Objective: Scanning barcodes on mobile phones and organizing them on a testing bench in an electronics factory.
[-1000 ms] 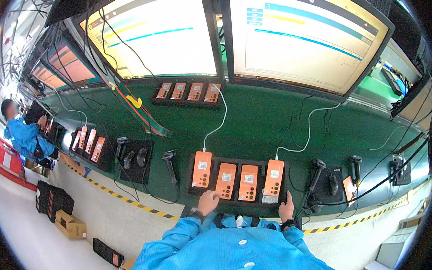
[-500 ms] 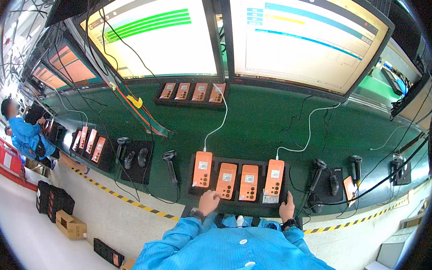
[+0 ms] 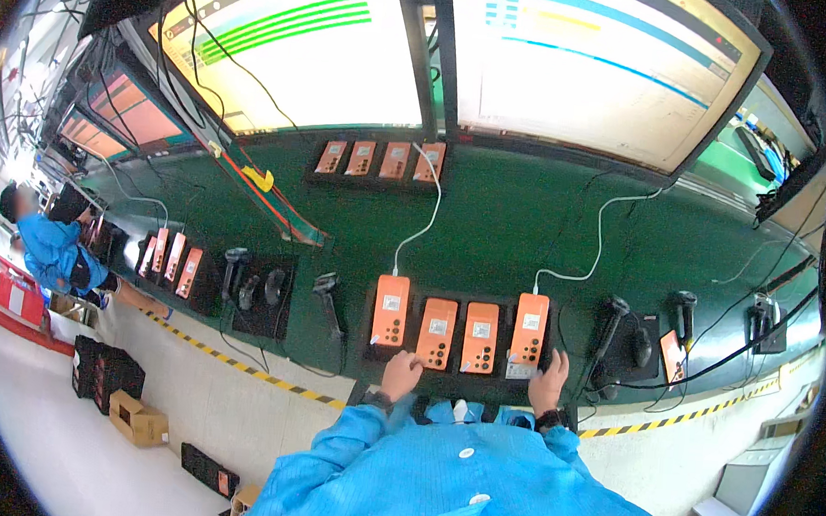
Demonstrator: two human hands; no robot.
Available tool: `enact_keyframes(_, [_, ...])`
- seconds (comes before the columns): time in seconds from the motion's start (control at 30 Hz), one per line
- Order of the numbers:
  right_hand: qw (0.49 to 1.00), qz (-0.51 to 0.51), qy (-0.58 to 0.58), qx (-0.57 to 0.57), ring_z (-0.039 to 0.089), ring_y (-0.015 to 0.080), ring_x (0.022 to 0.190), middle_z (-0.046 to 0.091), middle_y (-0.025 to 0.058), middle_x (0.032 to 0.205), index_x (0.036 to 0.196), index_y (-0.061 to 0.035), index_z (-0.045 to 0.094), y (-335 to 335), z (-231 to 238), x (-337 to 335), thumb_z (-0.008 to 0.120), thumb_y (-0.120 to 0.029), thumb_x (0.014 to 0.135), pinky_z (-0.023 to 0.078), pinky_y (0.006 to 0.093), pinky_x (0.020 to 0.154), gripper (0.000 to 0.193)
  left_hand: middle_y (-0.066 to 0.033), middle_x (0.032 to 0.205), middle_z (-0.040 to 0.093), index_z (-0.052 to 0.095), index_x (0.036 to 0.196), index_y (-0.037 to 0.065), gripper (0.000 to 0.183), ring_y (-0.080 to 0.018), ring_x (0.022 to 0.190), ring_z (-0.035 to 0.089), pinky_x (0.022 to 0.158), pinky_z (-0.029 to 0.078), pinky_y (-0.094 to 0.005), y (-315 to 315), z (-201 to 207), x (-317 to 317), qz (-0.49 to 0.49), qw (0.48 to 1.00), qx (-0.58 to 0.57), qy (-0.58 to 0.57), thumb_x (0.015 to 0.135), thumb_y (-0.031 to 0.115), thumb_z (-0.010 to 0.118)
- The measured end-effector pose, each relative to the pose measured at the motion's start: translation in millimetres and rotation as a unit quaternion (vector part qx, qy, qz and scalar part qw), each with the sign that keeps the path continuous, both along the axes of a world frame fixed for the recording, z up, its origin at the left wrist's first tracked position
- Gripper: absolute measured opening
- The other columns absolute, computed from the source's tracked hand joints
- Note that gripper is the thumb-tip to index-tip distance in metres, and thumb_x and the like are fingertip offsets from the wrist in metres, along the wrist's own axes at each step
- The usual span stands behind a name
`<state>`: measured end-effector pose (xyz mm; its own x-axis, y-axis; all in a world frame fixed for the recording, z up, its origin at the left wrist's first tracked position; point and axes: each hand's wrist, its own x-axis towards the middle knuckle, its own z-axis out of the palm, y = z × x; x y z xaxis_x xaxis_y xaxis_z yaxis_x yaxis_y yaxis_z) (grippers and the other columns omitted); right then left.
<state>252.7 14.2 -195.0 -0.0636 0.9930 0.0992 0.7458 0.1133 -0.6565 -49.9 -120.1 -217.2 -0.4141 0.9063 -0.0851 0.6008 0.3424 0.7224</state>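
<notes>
A black tray (image 3: 544, 365) in front of me holds a row of several orange smartphones, backs up with white labels. White cables run to the top ends of the leftmost phone (image 3: 391, 309) and the rightmost phone (image 3: 529, 327), which sit higher than the two middle ones. At the tray's front edge, my left hand (image 3: 400, 375) is beside the lower corner of the second phone (image 3: 437, 330), its fingers bent and close together; anything in them is hidden. My right hand (image 3: 547, 384) is open by the tray's right front corner, fingers apart, nearest the rightmost phone.
Two monitors (image 3: 303, 53) stand behind, with another phone tray (image 3: 371, 177) below them. Barcode scanners (image 3: 328, 300) and mice (image 3: 642, 346) flank my tray. More phones (image 3: 188, 273) lie at left. A co-worker in blue (image 3: 59, 251) works farther left; cables hang overhead.
My right hand's fingers have spread from a pointing shape. My left hand's fingers have shifted slightly at the tray's edge. The view has tilted a little; the phones stay in place.
</notes>
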Motion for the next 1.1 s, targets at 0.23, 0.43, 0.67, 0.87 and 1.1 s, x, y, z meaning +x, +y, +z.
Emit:
enact_keyframes(0.23, [0.9,0.354,0.121,-0.223,0.066,0.0314,0.088,0.067,0.0207,0.093,0.107,0.0028,0.061,15.9,70.1,-127.8,0.057,-0.013,0.087,0.051,0.0372,0.075,0.025,-0.0167,0.091,0.061,0.065,0.094,0.004,0.017,-0.0333,0.089,0.059,0.08,0.047,-0.0398,-13.9,13.2,0.2,0.021,0.993,0.028,-0.114,0.085,0.015,0.056])
enact_keyframes(0.43, [0.927,0.35,0.099,-0.089,0.054,0.0363,0.103,0.056,0.0211,0.111,0.115,0.0015,0.057,53.3,16.5,-254.2,0.062,-0.016,0.084,0.045,0.0417,0.091,0.036,-0.017,0.098,0.063,0.064,0.099,0.002,0.019,-0.031,0.094,0.061,0.083,0.048,-0.0381,-53.3,33.3,-14.4,0.079,0.986,0.009,-0.144,0.089,0.016,0.055])
enact_keyframes(0.67, [0.925,0.306,0.067,-0.217,0.064,0.029,0.075,0.068,0.0162,0.081,0.093,0.0043,0.065,92.2,-31.3,-341.8,0.061,-0.036,0.087,0.048,0.0406,0.068,0.041,-0.0112,0.092,0.066,0.064,0.1,0.001,0.018,-0.0216,0.088,0.061,0.081,0.047,-0.032,-72.8,48.3,-77.5,0.213,0.957,-0.007,-0.195,0.09,0.013,0.054])
enact_keyframes(0.87, [0.919,0.292,0.15,-0.217,0.067,0.0313,0.081,0.067,0.0201,0.086,0.095,-0.0012,0.065,64.8,25.7,-337.8,0.061,-0.029,0.086,0.051,0.0388,0.07,0.03,-0.0166,0.099,0.061,0.062,0.098,-0.003,0.023,-0.029,0.094,0.058,0.084,0.046,-0.0379,-62.0,4.8,-138.2,0.331,0.939,0.042,-0.088,0.081,0.013,0.063])
enact_keyframes(1.1, [0.93,0.319,0.134,-0.126,0.06,0.0421,0.08,0.063,0.0218,0.081,0.093,-0.0025,0.055,25.1,30.3,-320.9,0.053,-0.023,0.091,0.047,0.0478,0.066,0.021,-0.0124,0.103,0.056,0.041,0.12,-0.006,0.058,-0.0213,0.086,0.056,0.076,0.045,-0.0346,-0.6,-2.8,-185.9,0.297,0.932,-0.008,-0.208,0.077,0.016,0.073])
